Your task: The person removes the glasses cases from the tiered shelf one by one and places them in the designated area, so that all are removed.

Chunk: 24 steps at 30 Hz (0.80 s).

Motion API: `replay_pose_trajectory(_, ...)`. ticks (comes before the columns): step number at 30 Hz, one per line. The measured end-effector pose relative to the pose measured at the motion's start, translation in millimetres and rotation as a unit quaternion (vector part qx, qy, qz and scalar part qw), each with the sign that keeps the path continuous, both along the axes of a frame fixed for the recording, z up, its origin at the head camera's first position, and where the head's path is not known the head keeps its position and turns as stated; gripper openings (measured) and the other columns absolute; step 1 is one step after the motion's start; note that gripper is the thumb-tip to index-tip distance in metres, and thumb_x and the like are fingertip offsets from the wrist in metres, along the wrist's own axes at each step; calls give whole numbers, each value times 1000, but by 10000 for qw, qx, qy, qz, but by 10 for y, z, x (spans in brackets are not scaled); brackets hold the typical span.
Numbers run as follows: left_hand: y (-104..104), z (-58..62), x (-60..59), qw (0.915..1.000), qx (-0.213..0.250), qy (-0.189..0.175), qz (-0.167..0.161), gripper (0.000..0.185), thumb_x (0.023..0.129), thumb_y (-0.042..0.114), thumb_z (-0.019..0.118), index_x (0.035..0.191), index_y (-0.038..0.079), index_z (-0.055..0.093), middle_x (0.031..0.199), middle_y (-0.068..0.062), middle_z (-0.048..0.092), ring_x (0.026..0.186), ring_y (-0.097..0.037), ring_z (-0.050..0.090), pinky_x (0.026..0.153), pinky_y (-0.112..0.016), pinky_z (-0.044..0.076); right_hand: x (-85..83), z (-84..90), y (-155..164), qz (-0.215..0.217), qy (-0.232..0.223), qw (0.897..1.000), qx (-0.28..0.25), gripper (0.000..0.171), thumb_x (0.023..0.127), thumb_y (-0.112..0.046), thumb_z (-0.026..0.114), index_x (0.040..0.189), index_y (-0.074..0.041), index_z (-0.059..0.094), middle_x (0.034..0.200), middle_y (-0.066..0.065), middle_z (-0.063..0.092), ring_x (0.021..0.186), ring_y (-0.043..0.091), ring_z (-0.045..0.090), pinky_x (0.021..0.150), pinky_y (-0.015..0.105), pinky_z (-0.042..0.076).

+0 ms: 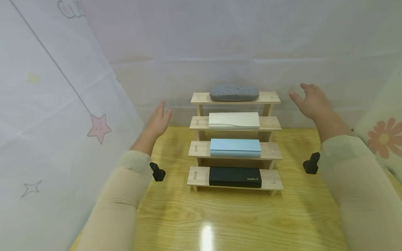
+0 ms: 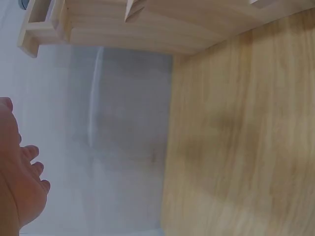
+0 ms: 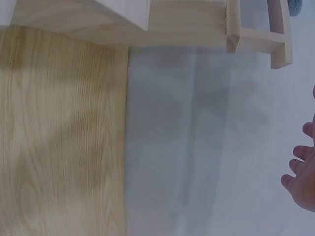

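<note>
- Rack (image 1: 270,179), a four-step wooden stand, sits on the table (image 1: 238,219) toward its far edge, about midway between the left and right edges; both hands are raised on either side of it, touching nothing.
- Black case (image 1: 235,177) lies on the lowest, nearest step, with gold lettering at its right end.
- Blue case (image 1: 235,147) lies on the second step, centred, with bare wood showing at both ends.
- White case (image 1: 234,120) lies on the third step.
- Grey case (image 1: 234,93), rounded and fabric-like, lies on the top step, farthest back.
- Left hand (image 1: 159,120) hangs in the air left of the rack, level with the third step, fingers straight and together, holding nothing; the left wrist view shows its fingers (image 2: 30,169) relaxed before the cloth backdrop (image 2: 123,147).
- Right hand (image 1: 311,101) hangs right of the rack, near the level of the top step, fingers spread and empty; the right wrist view shows only fingertips (image 3: 298,169) at the frame edge.
- Both hands are apart from the rack and well apart from each other.
- Two small black mounts sit at the wrists, one at the left (image 1: 157,172), one at the right (image 1: 312,163).
- White cloth closes off the far edge of the table and the left side.
</note>
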<state>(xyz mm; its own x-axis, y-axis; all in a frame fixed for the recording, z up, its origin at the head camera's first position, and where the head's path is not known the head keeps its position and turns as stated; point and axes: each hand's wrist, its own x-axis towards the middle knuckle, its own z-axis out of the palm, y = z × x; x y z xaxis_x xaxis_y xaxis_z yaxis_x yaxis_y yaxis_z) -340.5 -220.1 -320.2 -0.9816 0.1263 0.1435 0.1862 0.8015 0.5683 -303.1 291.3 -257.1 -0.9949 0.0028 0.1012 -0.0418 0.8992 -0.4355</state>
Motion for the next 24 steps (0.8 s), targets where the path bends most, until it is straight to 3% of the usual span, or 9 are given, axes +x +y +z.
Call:
replay_pose_trajectory(7, 97, -238, 185, 9916, 1221, -249, -347, 78, 101, 63, 18, 158, 17, -8, 166, -8, 1, 153, -31, 2, 126, -51, 4, 6, 44, -118, 135, 73, 9985, -530, 84, 100, -62, 22, 157, -2, 2, 162, 27, 1, 148, 50, 3, 117, 68, 8)
replay_pose_trajectory(17, 114, -490, 568, 9833, 1711, -328, -524, 75, 102, 60, 24, 158, 22, -8, 166, -7, 7, 152, -38, 8, 121, -63, 11, -7, 130, -399, 353, -12, 9942, -1018, 85, 98, -65, 29, 159, -11, 5, 165, 19, 2, 149, 46, 6, 116, 69, 14)
replay_pose_trajectory(24, 79, -745, 805, 9700, 2337, -294, -607, 71, 105, 48, 34, 159, 19, -2, 166, -6, 13, 153, -31, 9, 122, -59, 13, -27, 149, -547, 396, 83, 9901, -1346, 84, 97, -63, 37, 159, -13, 7, 165, 18, 10, 150, 42, 13, 117, 66, 18)
